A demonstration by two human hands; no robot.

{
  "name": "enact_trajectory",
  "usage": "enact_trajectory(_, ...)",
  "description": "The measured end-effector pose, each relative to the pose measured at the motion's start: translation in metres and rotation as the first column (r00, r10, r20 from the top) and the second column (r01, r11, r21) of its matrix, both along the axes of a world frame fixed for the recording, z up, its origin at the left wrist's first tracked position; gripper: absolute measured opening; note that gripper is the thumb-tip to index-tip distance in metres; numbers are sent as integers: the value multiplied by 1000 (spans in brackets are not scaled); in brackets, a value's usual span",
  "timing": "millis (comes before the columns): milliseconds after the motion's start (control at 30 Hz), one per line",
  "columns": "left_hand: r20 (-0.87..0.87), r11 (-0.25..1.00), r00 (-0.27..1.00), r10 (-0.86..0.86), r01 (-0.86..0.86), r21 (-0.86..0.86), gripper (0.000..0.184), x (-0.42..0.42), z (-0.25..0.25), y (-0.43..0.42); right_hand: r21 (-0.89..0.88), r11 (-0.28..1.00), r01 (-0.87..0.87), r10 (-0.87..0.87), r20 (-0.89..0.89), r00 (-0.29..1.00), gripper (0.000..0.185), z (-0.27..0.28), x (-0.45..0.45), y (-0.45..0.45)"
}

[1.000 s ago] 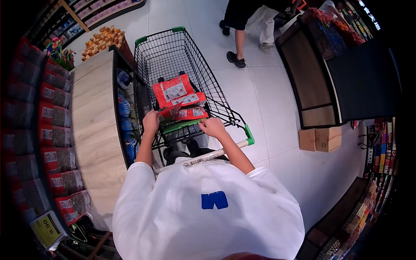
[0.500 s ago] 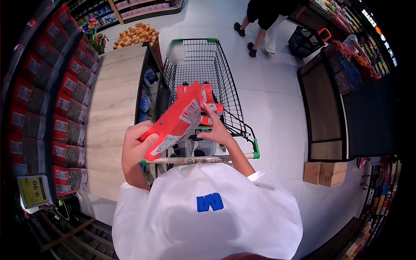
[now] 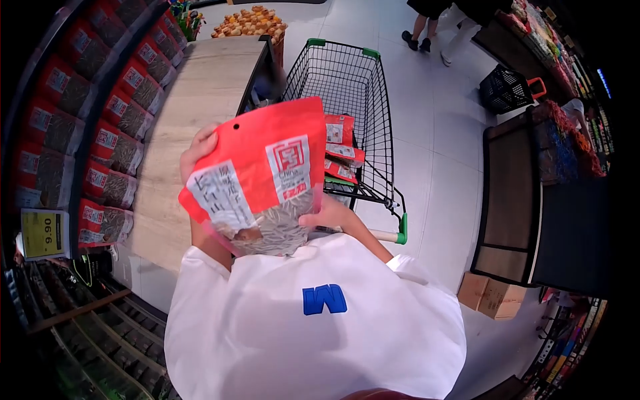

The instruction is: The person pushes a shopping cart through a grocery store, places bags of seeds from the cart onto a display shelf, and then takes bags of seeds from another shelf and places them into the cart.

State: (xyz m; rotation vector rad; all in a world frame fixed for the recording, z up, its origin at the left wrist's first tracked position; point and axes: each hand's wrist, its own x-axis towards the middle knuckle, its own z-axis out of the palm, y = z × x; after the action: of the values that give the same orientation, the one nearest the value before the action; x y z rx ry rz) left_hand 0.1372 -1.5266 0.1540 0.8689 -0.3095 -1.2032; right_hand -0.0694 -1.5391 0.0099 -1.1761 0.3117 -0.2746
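A red bag of sunflower seeds (image 3: 260,177) faces me, tilted, close to my chest. Its lower part is see-through and shows striped seeds. My left hand (image 3: 200,150) grips it by its upper left edge, fingers partly hidden behind it. On the lower right edge, my right hand (image 3: 328,215) has its thumb on the front, with the other fingers out of sight behind the bag. Beyond it stands a shopping cart (image 3: 380,133) of black wire with green corners. Several red packets (image 3: 341,153) lie in the cart, partly covered by the bag.
Shelves at left hold rows of similar red bags (image 3: 113,147), with a price tag (image 3: 45,235) below. A wooden counter (image 3: 187,100) runs beside the cart. At right are a black basket (image 3: 507,90), a dark stand (image 3: 510,200) and cardboard boxes (image 3: 492,295). People's legs (image 3: 427,30) show far off.
The bag has turned from edge-on to front-facing and come closer to me. My right hand has moved down onto its lower edge. The view has shifted, and the people are farther away.
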Motion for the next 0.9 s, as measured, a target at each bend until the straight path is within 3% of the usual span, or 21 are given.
enact_trajectory(33,-174,991,984,27,-4,133,20,7,-5,-6,76,990,116,-116,-12,993,67,-2,3,8)
enact_trajectory(67,-297,972,940,-167,207,108,25,28,-24,-11,151,961,232,-229,-34,973,62,-4,7,16)
enact_trajectory(133,-310,974,930,-196,222,50,33,47,-60,-10,246,916,317,-344,74,936,52,-2,8,19)
enact_trajectory(200,-338,989,933,-126,143,25,42,45,-76,-5,285,882,375,-389,-8,921,47,-13,2,20)
enact_trajectory(233,-263,996,963,-60,74,44,52,47,-86,4,348,840,417,-430,-43,902,45,-13,0,22)
enact_trajectory(367,-224,986,969,-102,127,104,55,16,-105,40,431,740,517,-528,-106,843,39,-24,-5,25)
enact_trajectory(433,165,935,962,-218,157,319,58,8,-126,63,464,684,563,-586,-110,803,37,-21,-7,25)
enact_trajectory(467,112,904,922,-370,329,273,50,16,-145,78,472,679,562,-584,-115,803,37,-24,-8,25)
enact_trajectory(533,272,881,862,-428,331,337,44,-5,-125,80,451,668,591,-613,-116,782,37,-30,-8,24)
enact_trajectory(667,237,884,872,-428,350,308,39,-6,-129,87,455,675,580,-597,-125,793,38,-37,-9,23)
enact_trajectory(900,377,911,835,-401,319,262,32,-19,-113,91,472,670,573,-596,-118,794,38,-46,-10,28)
